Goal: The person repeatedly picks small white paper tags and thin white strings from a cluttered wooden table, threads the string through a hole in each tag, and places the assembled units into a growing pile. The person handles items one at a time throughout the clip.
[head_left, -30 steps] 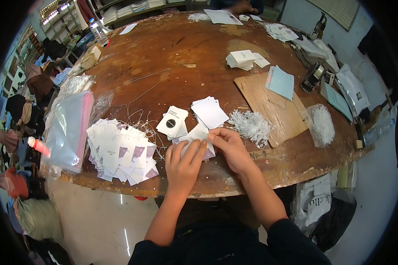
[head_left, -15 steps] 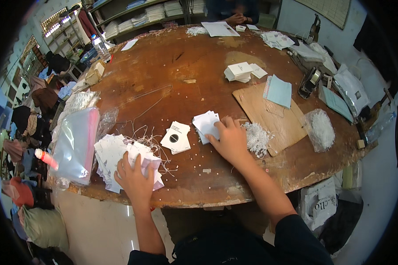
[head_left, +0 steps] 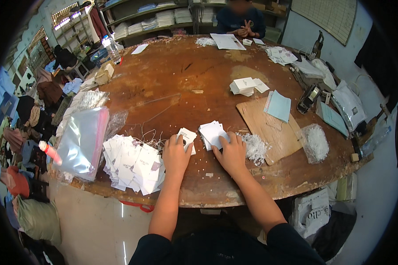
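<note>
My left hand [head_left: 176, 154] rests on the left and near part of a small stack of printed white cards [head_left: 188, 136], partly covering its dark round mark; the fingers are apart. To its right, my right hand [head_left: 231, 154] lies spread at the lower right corner of a stack of blank-faced white cards [head_left: 212, 132], thumb and fingertips touching it. Left of my left hand is a loose heap of white hang tags [head_left: 130, 163], with white strings [head_left: 151, 138] tangled behind it. A pile of short white strings [head_left: 255, 148] sits beside my right hand.
Clear plastic sleeves [head_left: 82, 143] lie left on the worn wooden table [head_left: 159, 106]. A brown board [head_left: 263, 128] with a light blue booklet [head_left: 278, 106], a bag of white strings [head_left: 315, 143] and a tape dispenser [head_left: 309, 98] are on the right. Another person [head_left: 241, 22] sits opposite.
My left hand has moved right, from the hang tag heap onto the printed cards. My right hand stays at the blank-faced stack. The view has tilted up, showing more of the person opposite.
</note>
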Motion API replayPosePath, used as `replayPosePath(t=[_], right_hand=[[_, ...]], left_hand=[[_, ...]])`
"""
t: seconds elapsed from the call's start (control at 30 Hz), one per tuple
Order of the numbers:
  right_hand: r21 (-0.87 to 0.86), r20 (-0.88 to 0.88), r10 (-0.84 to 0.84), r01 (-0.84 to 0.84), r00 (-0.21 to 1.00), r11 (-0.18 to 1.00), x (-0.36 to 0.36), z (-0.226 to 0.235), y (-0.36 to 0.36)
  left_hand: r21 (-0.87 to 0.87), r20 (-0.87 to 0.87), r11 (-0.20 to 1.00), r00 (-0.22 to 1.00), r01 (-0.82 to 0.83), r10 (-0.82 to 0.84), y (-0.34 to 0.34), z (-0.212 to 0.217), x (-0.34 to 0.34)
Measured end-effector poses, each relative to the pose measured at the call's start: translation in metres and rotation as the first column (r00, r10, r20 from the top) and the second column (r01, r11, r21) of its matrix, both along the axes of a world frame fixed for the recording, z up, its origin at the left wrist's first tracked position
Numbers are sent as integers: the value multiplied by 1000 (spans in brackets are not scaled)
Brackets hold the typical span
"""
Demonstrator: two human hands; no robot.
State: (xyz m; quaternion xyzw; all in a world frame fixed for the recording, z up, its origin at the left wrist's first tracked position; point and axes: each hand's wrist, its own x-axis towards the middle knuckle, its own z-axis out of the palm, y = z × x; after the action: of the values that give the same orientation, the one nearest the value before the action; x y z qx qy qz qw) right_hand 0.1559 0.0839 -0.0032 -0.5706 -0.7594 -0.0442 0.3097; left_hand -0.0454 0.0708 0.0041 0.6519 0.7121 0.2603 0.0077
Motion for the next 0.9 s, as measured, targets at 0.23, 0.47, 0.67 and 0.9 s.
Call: replayPosePath(t=[0.23, 0.47, 0.67, 0.9], right_hand=[[10, 14, 20, -20, 1000, 1000, -1, -1, 0], [18, -28, 33, -33, 999, 999, 1, 0, 3], [-2, -48, 58, -58, 997, 998, -1, 2, 1], [-73, -60, 76, -80, 995, 994, 1, 3, 1]], left_hand=[[168, -67, 986, 998, 6, 5, -5, -16, 0], [208, -61, 978, 998, 32, -20, -4, -13, -1], [148, 81, 987, 994, 56, -69, -2, -7, -1], [190, 6, 977, 995, 93, -96, 1, -6, 1]])
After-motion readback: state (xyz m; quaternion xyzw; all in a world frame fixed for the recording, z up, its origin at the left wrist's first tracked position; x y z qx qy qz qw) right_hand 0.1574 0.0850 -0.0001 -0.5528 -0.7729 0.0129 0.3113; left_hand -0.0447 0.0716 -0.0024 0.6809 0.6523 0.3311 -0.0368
